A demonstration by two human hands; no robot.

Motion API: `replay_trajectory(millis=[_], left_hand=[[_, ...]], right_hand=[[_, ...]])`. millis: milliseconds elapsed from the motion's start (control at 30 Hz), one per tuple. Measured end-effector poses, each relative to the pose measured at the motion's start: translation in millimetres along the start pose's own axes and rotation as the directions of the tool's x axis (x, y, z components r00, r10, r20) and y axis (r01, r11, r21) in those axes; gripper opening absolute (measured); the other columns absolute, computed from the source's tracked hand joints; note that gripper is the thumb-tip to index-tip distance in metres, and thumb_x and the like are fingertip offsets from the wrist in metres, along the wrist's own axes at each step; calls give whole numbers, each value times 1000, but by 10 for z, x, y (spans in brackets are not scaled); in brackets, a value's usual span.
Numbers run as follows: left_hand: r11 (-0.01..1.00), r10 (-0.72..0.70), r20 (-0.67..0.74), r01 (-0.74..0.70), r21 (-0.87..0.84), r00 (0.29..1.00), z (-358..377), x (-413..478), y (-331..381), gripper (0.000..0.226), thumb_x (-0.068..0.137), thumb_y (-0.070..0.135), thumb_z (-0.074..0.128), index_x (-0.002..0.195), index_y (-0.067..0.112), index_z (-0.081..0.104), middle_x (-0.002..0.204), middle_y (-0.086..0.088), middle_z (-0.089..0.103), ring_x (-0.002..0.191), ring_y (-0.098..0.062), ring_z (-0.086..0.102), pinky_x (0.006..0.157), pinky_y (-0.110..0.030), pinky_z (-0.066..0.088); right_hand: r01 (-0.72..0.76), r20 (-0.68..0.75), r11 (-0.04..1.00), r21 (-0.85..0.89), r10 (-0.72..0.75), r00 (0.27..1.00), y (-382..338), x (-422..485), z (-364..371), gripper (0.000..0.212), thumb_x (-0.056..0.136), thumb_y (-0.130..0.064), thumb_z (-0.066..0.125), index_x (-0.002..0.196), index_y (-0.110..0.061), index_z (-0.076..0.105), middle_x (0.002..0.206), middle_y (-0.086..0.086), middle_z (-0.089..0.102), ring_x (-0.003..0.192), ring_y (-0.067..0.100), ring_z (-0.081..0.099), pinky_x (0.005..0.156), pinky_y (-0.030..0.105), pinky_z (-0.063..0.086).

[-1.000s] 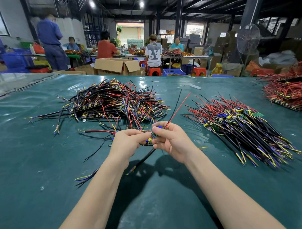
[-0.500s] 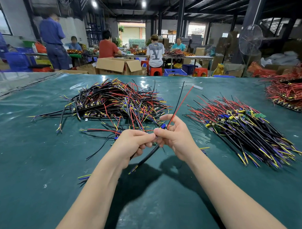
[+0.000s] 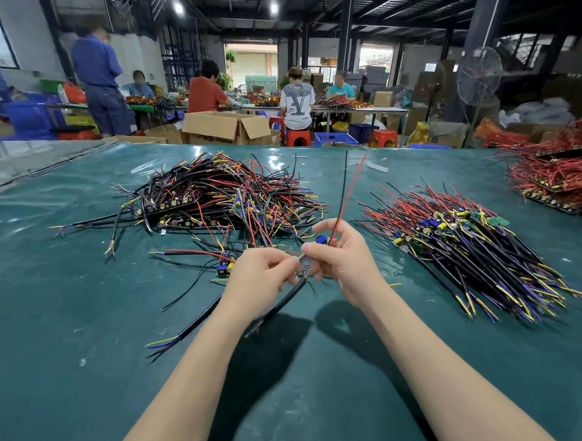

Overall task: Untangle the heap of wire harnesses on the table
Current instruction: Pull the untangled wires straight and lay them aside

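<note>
Holds one harness [image 3: 321, 239] above the table [image 3: 89, 343], at 5 o'clock of the heap [image 3: 216, 200] and near its edge. Pinches thin yellow and blue leads of it with the left hand [image 3: 262, 277], fingers curled in. Pinches it beside its blue part with the right hand [image 3: 345, 261], thumb and forefinger closed, other fingers curled. Sends a red wire [image 3: 352, 188] and a black wire [image 3: 345, 179] up toward 12 o'clock from the right hand, and a thick black cable [image 3: 286, 301] down toward 7 o'clock past the left wrist. At 9 o'clock of the left hand, a loose harness [image 3: 226, 266] flat on the table. At 3 o'clock, well apart, a combed pile [image 3: 475, 247]; at 2 o'clock, farther off, a red pile [image 3: 558, 174].
</note>
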State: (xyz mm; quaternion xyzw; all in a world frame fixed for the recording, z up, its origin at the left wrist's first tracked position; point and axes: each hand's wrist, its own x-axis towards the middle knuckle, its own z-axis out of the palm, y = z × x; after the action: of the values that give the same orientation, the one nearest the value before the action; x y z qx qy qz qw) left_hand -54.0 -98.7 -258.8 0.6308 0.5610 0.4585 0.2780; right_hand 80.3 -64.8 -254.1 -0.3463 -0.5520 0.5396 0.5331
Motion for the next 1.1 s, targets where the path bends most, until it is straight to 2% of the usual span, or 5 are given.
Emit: replay_trajectory(millis=[233,400,733,867,1100], left_hand=[[934,-103,-115,57,-353,988,-7,-12,36,30,84,1,59,56,11,65,40,10,54,37,2,41,38,-6,30],[909,-168,-93,117,-399,981,33,-38,73,30,87,8,59,58,14,64,44,8,59,38,4,47,37,-8,33],[954,-166,-107,132,-270,980,47,-23,82,33,83,8,62,53,20,66,42,6,58,37,1,45,35,-11,31],[868,-127,32,126,-480,991,-28,-13,99,37,85,2,60,51,15,70,45,3,59,39,0,46,36,-11,31],[610,-296,360,465,-642,885,-43,-26,102,31,90,17,54,63,13,69,53,9,60,40,3,49,34,-6,33]], right_hand=[[-250,116,859,448,221,968,66,-54,198,11,87,3,50,84,-7,54,58,0,63,48,6,59,46,15,45],[-285,13,930,234,290,957,169,-93,359,14,90,-16,55,77,-11,59,59,0,58,58,10,52,58,20,39],[113,-225,958,-262,-175,959,126,-99,279,33,83,-12,65,56,7,60,69,35,61,61,28,50,69,48,47],[144,-118,989,23,-140,983,66,-58,227,26,89,-8,55,64,-7,64,49,-3,60,46,8,53,54,22,47],[-60,7,943,327,61,998,22,-31,219,22,91,-8,49,72,-1,59,42,-5,54,36,5,46,43,14,43]])
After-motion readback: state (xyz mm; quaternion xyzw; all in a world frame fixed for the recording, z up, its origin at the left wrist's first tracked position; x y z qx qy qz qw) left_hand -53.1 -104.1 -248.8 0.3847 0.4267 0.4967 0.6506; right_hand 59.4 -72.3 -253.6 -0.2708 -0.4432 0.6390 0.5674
